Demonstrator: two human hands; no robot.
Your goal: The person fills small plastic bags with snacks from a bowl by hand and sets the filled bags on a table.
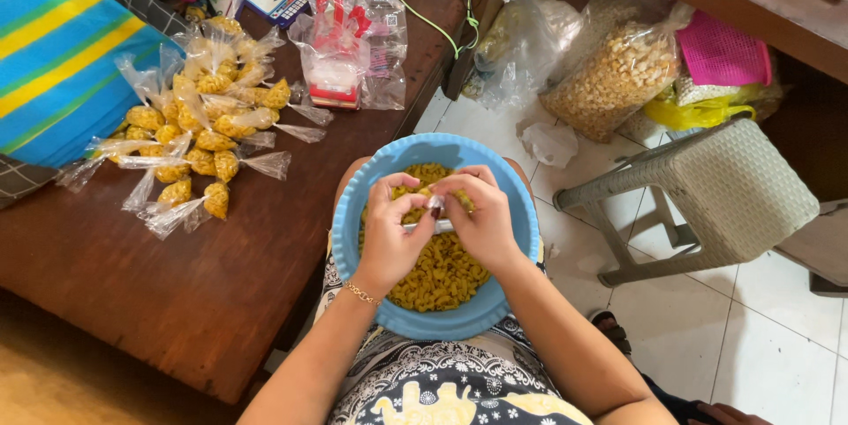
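— What are the two hands doing?

— Both are up over the blue bowl (521, 213) that sits on the person's lap. The left hand (389, 235) and the right hand (481, 222) meet in the middle, fingers curled in, pinching a small clear bag (436, 206) between the fingertips. Neither hand is spread open; each is closed on that bag (how full the bag is, I cannot tell, the fingers cover most of it).

— And the bowl?

— Full of yellow snack pieces (442, 275), heaped under the hands. A thin pale strip (442, 226) shows between the two hands just below the bag; what it is, I cannot tell.

— What is on the table?

— The dark wooden table (177, 292) lies to the person's left. Toward its far edge there is a pile of small filled bags (199, 138), each with yellow pieces and a twisted clear tail. Just beside the pile, nearer the table's right edge, lies a clear packet with red parts (340, 54). At the far left corner, a blue and yellow striped cloth (53, 63).

— And on the floor?

— White tiles, with a grey woven stool (733, 186) to the person's right, well apart from the bowl. Beyond it, a large clear sack of pale snacks (614, 76) leans near a pink basket (720, 54).
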